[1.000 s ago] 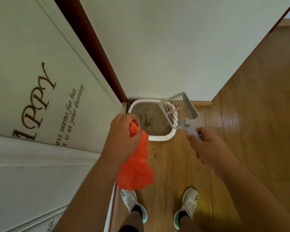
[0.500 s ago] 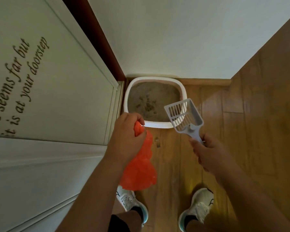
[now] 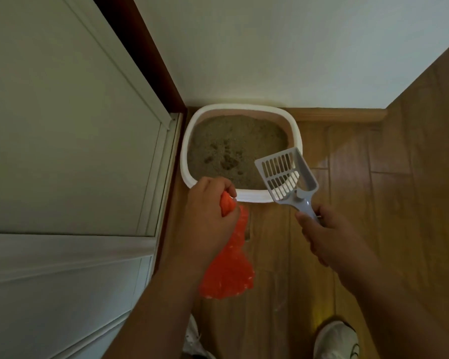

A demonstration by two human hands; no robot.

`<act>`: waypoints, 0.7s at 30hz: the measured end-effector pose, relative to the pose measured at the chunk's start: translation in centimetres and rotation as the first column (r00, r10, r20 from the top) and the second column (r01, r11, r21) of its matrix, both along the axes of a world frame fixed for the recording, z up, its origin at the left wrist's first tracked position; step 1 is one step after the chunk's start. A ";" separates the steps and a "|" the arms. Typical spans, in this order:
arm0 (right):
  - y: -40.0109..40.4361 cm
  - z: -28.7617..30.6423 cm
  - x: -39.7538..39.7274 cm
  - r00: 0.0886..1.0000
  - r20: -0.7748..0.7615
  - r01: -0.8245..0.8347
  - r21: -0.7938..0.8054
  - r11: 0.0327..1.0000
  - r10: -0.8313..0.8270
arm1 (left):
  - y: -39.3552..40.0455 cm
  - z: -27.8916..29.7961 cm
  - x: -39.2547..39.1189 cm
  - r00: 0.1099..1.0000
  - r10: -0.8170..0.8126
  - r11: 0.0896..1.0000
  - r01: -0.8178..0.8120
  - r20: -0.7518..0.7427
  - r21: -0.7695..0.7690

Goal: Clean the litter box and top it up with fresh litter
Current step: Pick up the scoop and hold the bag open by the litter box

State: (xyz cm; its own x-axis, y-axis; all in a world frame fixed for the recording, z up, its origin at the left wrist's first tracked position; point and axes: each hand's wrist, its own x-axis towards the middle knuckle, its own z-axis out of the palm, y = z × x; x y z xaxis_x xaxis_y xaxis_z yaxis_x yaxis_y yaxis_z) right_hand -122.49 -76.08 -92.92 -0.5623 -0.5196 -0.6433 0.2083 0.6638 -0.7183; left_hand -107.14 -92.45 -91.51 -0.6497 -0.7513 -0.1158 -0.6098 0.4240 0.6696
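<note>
A white-rimmed litter box (image 3: 186, 151) sits on the wooden floor in the corner against the wall. It holds grey-brown litter (image 3: 233, 141) with darker clumps near the middle. My left hand (image 3: 208, 216) grips the bunched top of an orange plastic bag (image 3: 228, 270), which hangs down in front of the box's near edge. My right hand (image 3: 327, 237) holds the handle of a pale grey slotted scoop (image 3: 285, 174). The empty scoop head hovers over the box's near right corner.
A white panelled door (image 3: 62, 151) with a dark red frame (image 3: 145, 53) stands close on the left. A white wall with a wooden skirting board (image 3: 342, 114) runs behind the box. My white shoes (image 3: 335, 340) stand on the wooden floor (image 3: 399, 203) below.
I have stepped closer, so the litter box looks larger and nearer. The scoop has dropped to the box's near right corner and the bag hangs just in front of its rim.
</note>
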 end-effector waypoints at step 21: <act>-8.0 -4.0 -5.7 0.999 -0.022 0.023 -0.246 0.969 -0.029 | -4.3 -6.9 -7.3 0.921 -0.081 0.962 0.172 -0.382 0.211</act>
State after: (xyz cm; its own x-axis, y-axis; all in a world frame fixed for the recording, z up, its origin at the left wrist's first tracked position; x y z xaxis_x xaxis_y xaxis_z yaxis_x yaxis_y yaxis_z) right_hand -128.20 -84.12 -96.91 -0.5918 -0.6449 -0.4836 0.2029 0.4614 -0.8637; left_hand -114.40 -96.75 -98.43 -0.7678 -0.6406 -0.0142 -0.2536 0.2835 0.9248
